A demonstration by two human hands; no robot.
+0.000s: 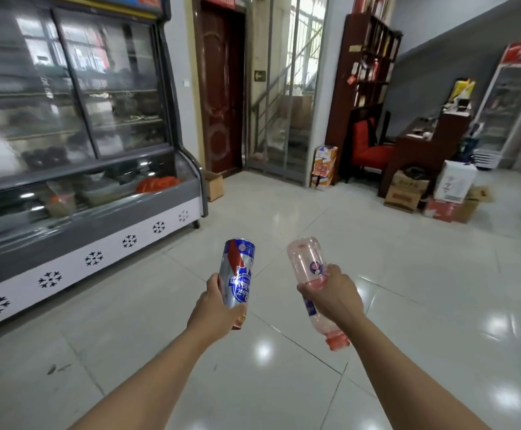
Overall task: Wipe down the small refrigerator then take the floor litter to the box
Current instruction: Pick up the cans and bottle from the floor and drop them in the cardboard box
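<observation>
My left hand [214, 308] grips a silver, blue and red drink can [237, 268] held upside down, its base pointing away from me. My right hand [333, 294] is closed around a clear pinkish plastic bottle [304, 259] with a pink cap [336, 339] that points back toward me. Both are held out over the glossy white tiled floor [408, 274]. A small open cardboard box [213, 186] stands on the floor by the dark red door, right of the display cooler.
A large glass-fronted display refrigerator [76, 169] runs along the left. Stacked cartons [433, 193] sit beside a wooden desk [423, 144] at the right. A tall drinks fridge [507, 110] stands far right, a shelf unit [367, 72] at the back.
</observation>
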